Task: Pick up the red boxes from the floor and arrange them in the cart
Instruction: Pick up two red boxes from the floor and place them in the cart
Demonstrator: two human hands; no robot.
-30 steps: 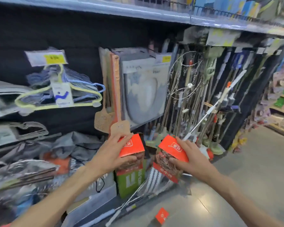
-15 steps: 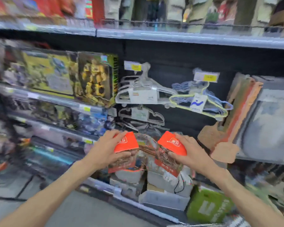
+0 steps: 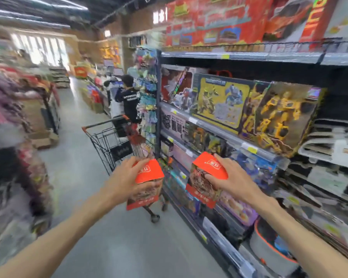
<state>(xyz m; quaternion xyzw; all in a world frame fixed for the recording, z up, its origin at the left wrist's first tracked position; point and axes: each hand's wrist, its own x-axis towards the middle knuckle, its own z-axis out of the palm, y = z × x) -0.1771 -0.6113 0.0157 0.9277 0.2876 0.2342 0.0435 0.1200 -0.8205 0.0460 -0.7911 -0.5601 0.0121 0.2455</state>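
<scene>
Gripping one red box (image 3: 148, 182) in your left hand (image 3: 127, 180) and another red box (image 3: 206, 180) in your right hand (image 3: 232, 182), lower them squarely into the cart (image 3: 111, 141) against its far edge.

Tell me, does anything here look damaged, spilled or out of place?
Nothing stands out. The left hand and right hand each hold an intact red box. The cart stands upright by the toy shelves. Motion blur hides finer detail.
</scene>
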